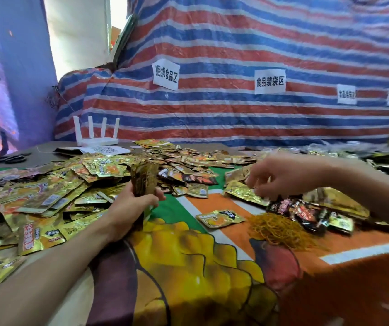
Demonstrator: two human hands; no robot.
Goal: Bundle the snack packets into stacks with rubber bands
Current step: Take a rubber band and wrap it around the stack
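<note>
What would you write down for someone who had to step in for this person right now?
Left hand: grips a small upright stack of packets; no band visible on it.
Right hand: fingers curled down over a gold packet on the cloth; blurred, grip unclear.
Rubber bands: loose pile on the cloth, near the right arm.
Done: one stack gathered. No finished bundle can be made out.
Left: band this stack, then work through the big heap of loose packets on the left and across the back.

White router (99,142), scissors (8,158), striped tarp (212,118) — paper signs (270,81)
</note>
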